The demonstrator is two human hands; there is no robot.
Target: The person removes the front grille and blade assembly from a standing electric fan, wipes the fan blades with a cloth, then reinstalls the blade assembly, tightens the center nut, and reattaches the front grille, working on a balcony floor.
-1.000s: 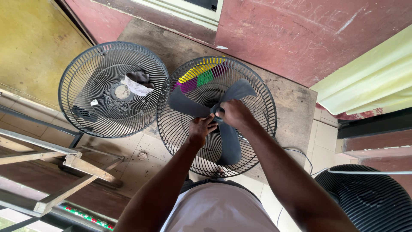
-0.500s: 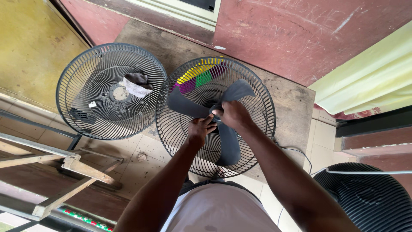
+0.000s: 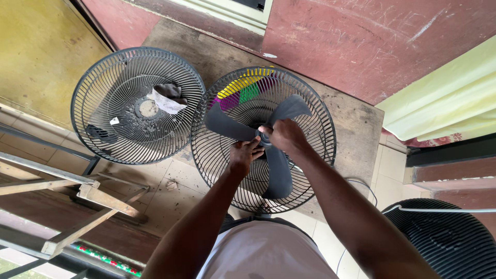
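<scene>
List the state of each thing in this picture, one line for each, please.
left hand: fingers bent, touching the hub of the fan blade
right hand: closed over the hub
fan blade: three vanes, sitting in the rear grille
rear grille: uncovered, facing up
front grille: detached, lying flat beside it
cloth: crumpled, lying on the front grille

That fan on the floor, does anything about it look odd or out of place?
Yes. The fan lies face up with its front grille off, lying beside it with a crumpled cloth inside. Both hands, left hand and right hand, meet at the blade hub.
</scene>
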